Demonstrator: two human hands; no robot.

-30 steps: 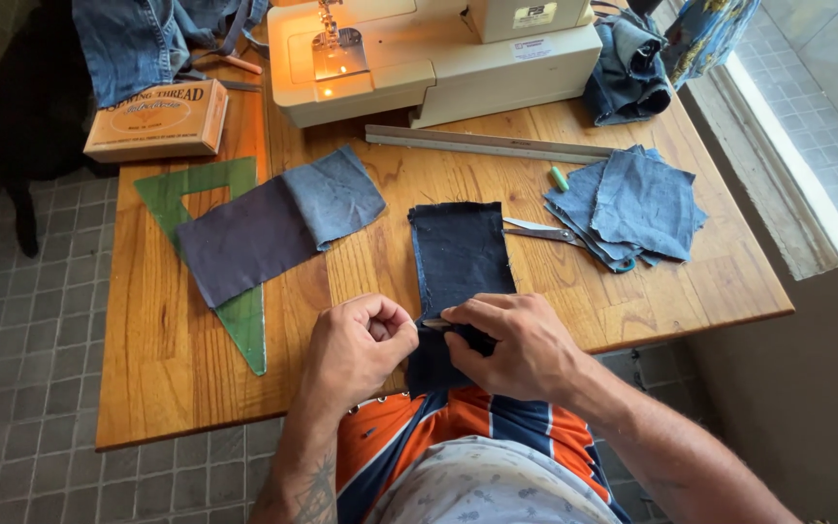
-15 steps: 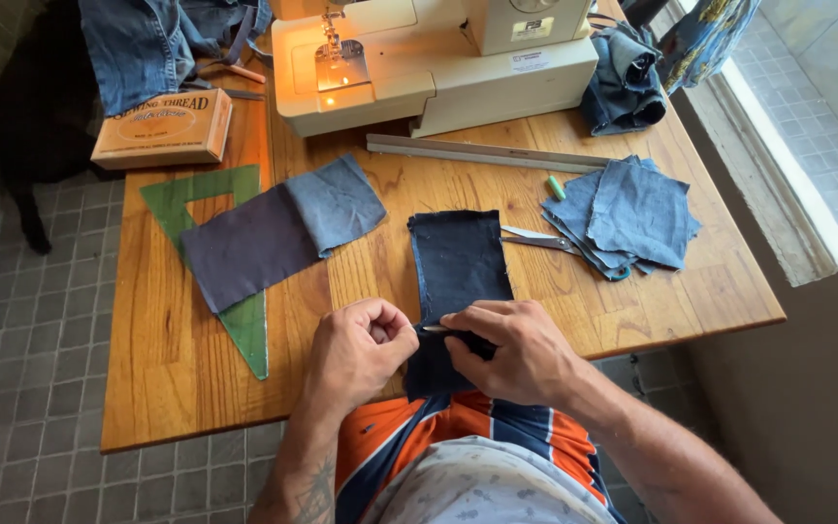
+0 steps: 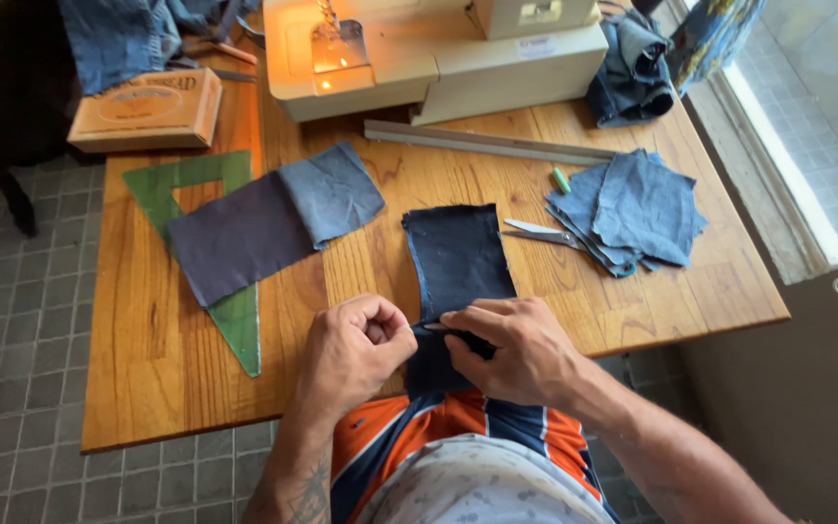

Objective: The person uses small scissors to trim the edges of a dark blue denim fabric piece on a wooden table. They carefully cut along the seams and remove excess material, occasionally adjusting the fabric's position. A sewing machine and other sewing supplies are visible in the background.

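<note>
I see the dark navy rectangular strip of denim [image 3: 458, 260] lying lengthwise on the wooden table [image 3: 157, 359], its far end flat on the boards and its near end hanging over the table edge toward the lap, which puts the stretch being worked right at the edge where both hands can meet it. My left hand [image 3: 353, 351] is curled into a fist at the strip's left margin, the fingers closed on the fabric edge as far as I can judge, apparently to keep it taut. My right hand [image 3: 521, 349] lies across the strip from the other side, thumb and forefinger pinched on a thin dark tool [image 3: 453, 330] that points at the cloth beside the left fist; I cannot tell what kind of tool it is. Out from there, a pair of silver scissors [image 3: 543, 233] rests just right of the strip, within reach, its tips tucked against a loose stack of lighter blue denim squares [image 3: 632, 209] with a small green chalk-like piece [image 3: 561, 180] beside them. To the left, a joined patch of grey-purple and light blue denim [image 3: 269, 218] lies over a green plastic set square [image 3: 220, 262]. Farther back, a long grey metal ruler [image 3: 487, 143] lies in front of a cream sewing machine [image 3: 429, 49] with its lamp lit, flanked by a flat cardboard box [image 3: 147, 109] and bunched denim garments [image 3: 632, 68].
</note>
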